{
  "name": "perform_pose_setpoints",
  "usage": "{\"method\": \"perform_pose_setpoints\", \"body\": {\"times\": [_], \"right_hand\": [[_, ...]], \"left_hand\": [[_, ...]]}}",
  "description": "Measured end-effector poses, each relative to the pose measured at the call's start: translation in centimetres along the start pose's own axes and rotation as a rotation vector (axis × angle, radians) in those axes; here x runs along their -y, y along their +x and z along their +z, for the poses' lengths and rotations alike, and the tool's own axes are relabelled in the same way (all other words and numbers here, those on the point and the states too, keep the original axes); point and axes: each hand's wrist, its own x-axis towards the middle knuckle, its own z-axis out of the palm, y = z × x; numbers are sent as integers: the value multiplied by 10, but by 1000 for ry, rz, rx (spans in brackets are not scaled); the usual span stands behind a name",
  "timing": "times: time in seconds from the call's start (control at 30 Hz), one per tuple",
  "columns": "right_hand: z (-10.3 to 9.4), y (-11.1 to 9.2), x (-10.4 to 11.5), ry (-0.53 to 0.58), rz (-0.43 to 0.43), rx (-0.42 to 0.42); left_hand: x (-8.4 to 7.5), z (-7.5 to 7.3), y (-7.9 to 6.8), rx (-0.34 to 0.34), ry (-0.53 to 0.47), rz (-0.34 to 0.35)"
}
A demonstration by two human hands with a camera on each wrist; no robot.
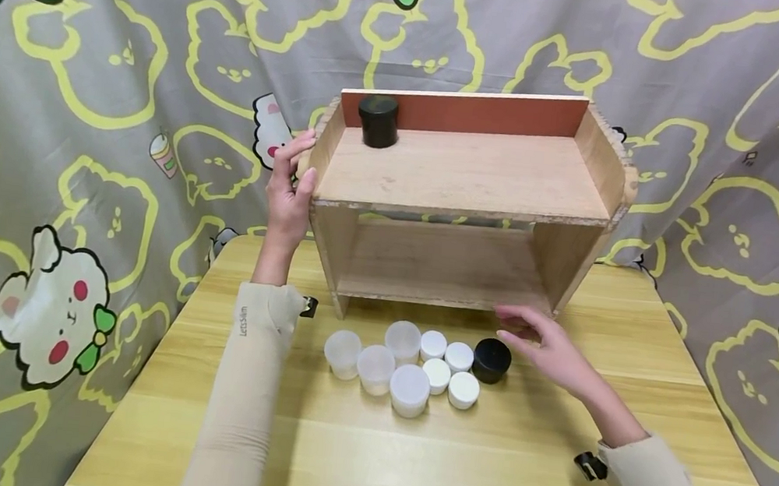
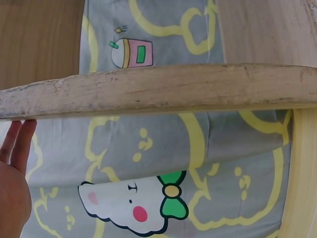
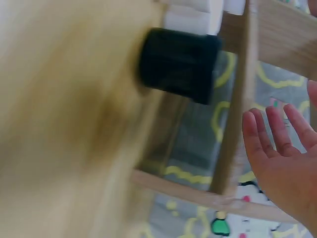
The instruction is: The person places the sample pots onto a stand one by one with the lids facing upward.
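Note:
My left hand touches the left side panel of a small two-tier wooden shelf. In the left wrist view, two of its fingertips meet the edge of that panel. My right hand, empty with fingers spread, hovers by the shelf's front right, just beyond a black lidded jar on the table. Left of this jar stand several small white-lidded jars and several larger translucent tubs. Another black jar stands at the back left of the shelf's top board.
The shelf's lower board lies behind the jars. A pale wooden table carries everything. Patterned grey curtains hang close behind the shelf and along both sides.

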Motion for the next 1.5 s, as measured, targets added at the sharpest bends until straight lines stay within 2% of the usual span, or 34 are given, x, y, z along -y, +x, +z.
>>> {"method": "perform_pose_setpoints", "body": {"times": [0.2,0.43,0.7,0.83,0.87,1.03,1.1,1.5], "right_hand": [[9,-2,-27,38,53,43],[15,-10,-40,54,135,116],[18,-13,-47,59,145,190],[20,-12,-52,12,139,212],[21,-11,-54,1,139,215],[24,-11,-58,-28,150,214],[24,-11,-58,-21,157,212],[24,-11,-55,0,234,165]], "left_hand": [[-4,-1,3,4,11,-13],[-3,0,1,6,-9,-22],[-1,0,0,-16,6,-7],[-3,0,0,-12,11,-5],[-8,0,0,-10,9,-4],[-8,0,-1,-5,6,-1],[-2,-1,-1,-7,8,0],[0,-3,-1,13,-3,4]]}}
